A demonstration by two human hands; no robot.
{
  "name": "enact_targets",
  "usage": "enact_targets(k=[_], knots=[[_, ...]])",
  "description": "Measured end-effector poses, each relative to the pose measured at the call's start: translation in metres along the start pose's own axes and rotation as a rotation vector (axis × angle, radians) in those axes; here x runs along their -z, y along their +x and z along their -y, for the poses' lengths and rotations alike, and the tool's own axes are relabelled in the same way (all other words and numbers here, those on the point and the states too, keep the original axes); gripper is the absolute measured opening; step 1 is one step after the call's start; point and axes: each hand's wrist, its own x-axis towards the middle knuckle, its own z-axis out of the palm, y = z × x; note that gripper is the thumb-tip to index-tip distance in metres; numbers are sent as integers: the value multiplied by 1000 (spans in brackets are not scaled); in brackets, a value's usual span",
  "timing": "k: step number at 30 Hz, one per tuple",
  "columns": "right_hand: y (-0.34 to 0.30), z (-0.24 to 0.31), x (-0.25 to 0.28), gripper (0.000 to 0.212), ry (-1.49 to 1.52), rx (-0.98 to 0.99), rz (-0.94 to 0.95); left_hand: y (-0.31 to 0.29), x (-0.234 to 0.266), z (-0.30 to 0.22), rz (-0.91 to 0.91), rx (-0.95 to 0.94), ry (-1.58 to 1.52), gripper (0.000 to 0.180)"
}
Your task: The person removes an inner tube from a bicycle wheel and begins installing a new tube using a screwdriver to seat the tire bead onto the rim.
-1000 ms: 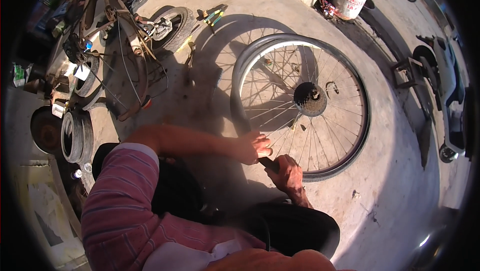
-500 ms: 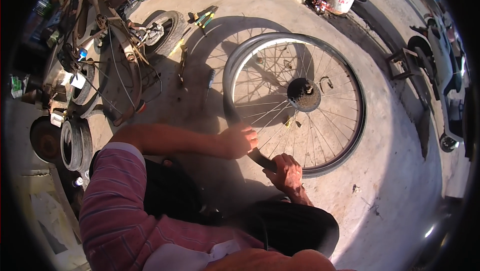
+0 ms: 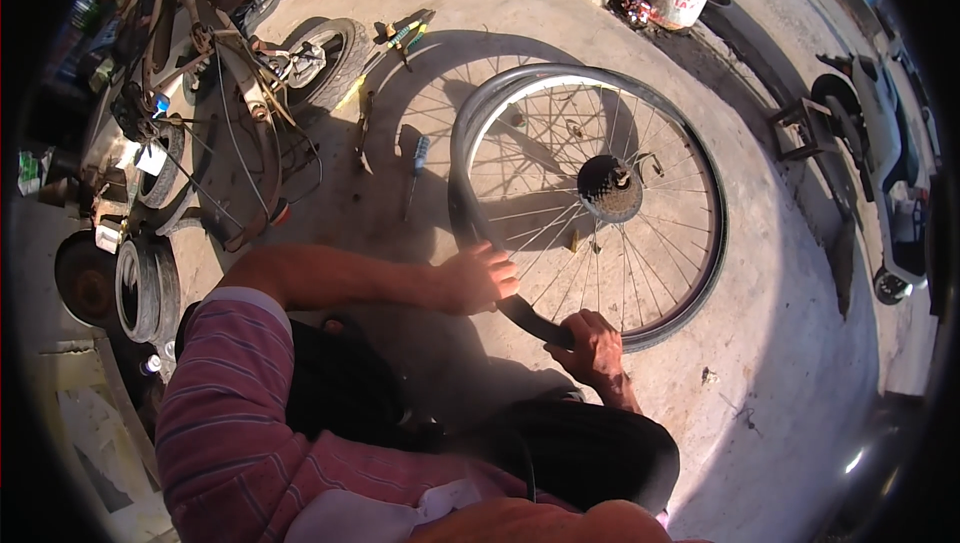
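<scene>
Here, gripping a black rubber tyre (image 3: pixel 536 324) at the near edge of a silver-rimmed, spoked bicycle wheel (image 3: pixel 611 193), with left hand (image 3: pixel 478 278) and right hand (image 3: pixel 597 348) curled around the tyre, apart, over pale concrete floor (image 3: pixel 745 363).

I wear a short-sleeved pink shirt (image 3: pixel 225 393) with thin stripes, pale cuff (image 3: pixel 262 301) and collar (image 3: pixel 365 515), black trousers (image 3: pixel 590 448); my left grip (image 3: pixel 480 278) is bare.

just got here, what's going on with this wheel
The person's left grip and right grip both hold black rubber, tyre or inner tube, at the near edge of a spoked wheel. A stretch of the rubber shows between them. The wheel's sprockets face up. A blue-handled screwdriver lies on the ground to its left.
</scene>
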Motion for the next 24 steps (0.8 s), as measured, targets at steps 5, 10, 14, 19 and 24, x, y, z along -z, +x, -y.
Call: enact_targets(k=[5,10,14,19,24], knots=[[8,8,-15,30,5,13,2,24,-5,9,223,111,-162,33],[18,26,-38,38,-47,-92,12,38,-9,11,499,128,-378,32],[14,23,-50,42,42,-109,-71,18,-27,13,342,285,-605,34],[19,21,-49,38,45,-170,98,4,-31,-3,82,-15,-85,28],[20,20,-40,33,25,-139,157,14,-17,-5,-30,-53,-3,24]])
